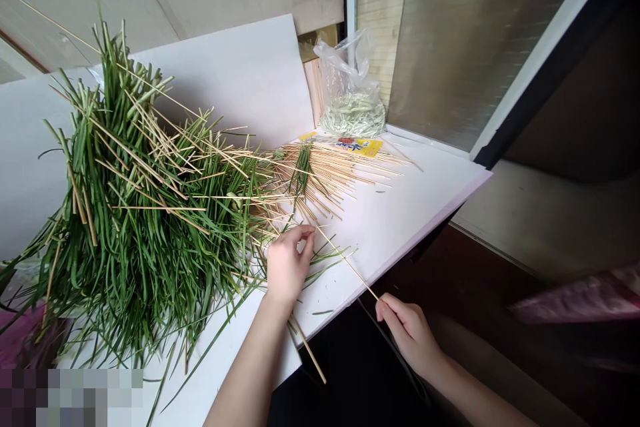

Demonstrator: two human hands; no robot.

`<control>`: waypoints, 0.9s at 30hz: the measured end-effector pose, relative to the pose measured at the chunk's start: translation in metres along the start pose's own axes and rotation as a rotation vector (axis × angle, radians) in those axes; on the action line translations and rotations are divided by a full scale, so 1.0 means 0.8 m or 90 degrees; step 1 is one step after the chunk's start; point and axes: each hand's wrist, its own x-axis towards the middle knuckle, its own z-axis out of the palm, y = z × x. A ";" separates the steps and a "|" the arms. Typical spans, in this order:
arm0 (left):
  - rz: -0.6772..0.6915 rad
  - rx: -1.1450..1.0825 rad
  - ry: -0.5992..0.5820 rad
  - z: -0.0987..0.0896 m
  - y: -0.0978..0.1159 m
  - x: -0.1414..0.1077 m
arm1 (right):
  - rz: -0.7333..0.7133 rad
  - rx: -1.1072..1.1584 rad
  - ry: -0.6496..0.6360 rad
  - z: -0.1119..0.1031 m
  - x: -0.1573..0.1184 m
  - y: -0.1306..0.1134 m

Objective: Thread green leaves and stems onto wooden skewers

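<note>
A thin wooden skewer (350, 266) slants over the table, its lower end pinched in my right hand (409, 337) just off the table's front edge. My left hand (287, 267) is beside the skewer's far end, thumb and fingers curled together. Whatever is between those fingertips is too small to make out. Left of my left hand lies a big heap of long green chives (165, 260), with loose skewers strewn on top. Many bare skewers (325, 177) fan out beyond my hands, and a small bunch of chives (301, 170) rests on them.
Toward the back, a clear plastic bag (353, 107) with pale green pieces stands behind a yellow packet (367, 147). A framed glass panel (450, 47) rises at the right. The white table (400, 213) ends at a slanting front edge, where another skewer (310, 353) sticks out.
</note>
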 end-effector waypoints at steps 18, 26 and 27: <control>0.173 0.016 -0.098 -0.004 0.001 0.002 | 0.014 0.005 0.013 0.000 0.000 0.001; 0.193 -0.015 -0.232 -0.006 0.003 0.004 | 0.026 0.010 0.017 0.000 0.002 0.001; 0.188 -0.014 -0.237 -0.007 0.003 0.004 | 0.028 0.011 0.018 0.000 0.002 0.001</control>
